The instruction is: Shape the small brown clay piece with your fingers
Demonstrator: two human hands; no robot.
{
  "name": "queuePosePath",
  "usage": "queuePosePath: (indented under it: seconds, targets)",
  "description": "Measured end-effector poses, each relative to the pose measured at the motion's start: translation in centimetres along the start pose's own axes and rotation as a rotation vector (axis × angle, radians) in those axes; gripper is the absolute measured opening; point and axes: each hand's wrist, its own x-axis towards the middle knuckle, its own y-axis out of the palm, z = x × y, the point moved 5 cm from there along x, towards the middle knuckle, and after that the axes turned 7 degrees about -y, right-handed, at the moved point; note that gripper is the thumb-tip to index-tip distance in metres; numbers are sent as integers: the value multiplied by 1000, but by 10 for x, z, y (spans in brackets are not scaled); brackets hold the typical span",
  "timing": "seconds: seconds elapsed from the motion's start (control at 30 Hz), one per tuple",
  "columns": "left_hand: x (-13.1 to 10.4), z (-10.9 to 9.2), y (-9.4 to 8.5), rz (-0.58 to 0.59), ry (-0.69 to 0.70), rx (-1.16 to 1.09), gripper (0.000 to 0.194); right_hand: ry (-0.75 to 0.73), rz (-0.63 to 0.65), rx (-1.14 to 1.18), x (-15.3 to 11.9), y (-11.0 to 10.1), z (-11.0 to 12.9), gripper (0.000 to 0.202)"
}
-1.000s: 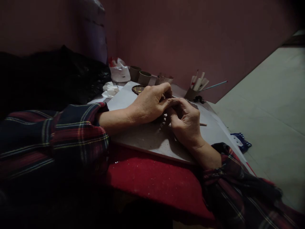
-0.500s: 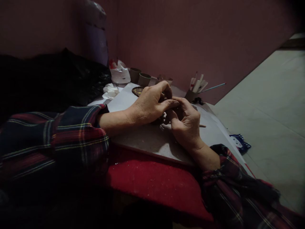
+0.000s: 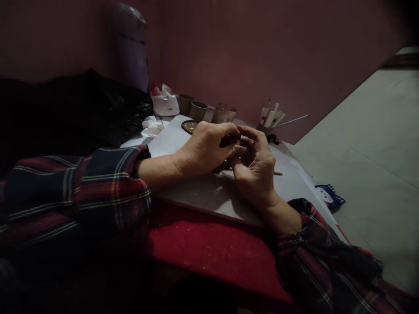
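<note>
My left hand (image 3: 206, 148) reaches in over the white board (image 3: 193, 194), its thumb and fingers curled inward. My right hand (image 3: 257, 172) meets it from the other side, with fingers bent and fingertips close to the left ones. Between and beneath them is a dark brown clay-like piece (image 3: 225, 166), mostly covered by the hands, so its shape cannot be made out. The tip of a thin wooden stick (image 3: 277, 173) shows just past my right hand. Behind my left hand lies a round dark dish with yellow specks (image 3: 188, 126).
At the back stand two dark cups (image 3: 199, 110), a clear brownish cup (image 3: 225, 114) and a white plastic bag (image 3: 164, 102). Crumpled tissue (image 3: 152, 126) lies left. A holder with brushes and sticks (image 3: 266, 124) is at the right. A red surface (image 3: 212, 248) shows below the board.
My fingers have shifted around the dark piece: the left index finger has straightened towards the right hand, and the right fingers have lifted slightly. Both wrists stay nearly in place.
</note>
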Motion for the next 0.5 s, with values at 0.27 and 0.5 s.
queuePosePath:
  seconds: [0.27, 0.5]
  targets:
    - [-1, -4, -4, -62, 18, 5, 4, -57, -15, -74, -1, -2, 9, 48]
    - [1, 1, -2, -71, -15, -31, 6, -84, -11, -100, 1, -3, 9, 43]
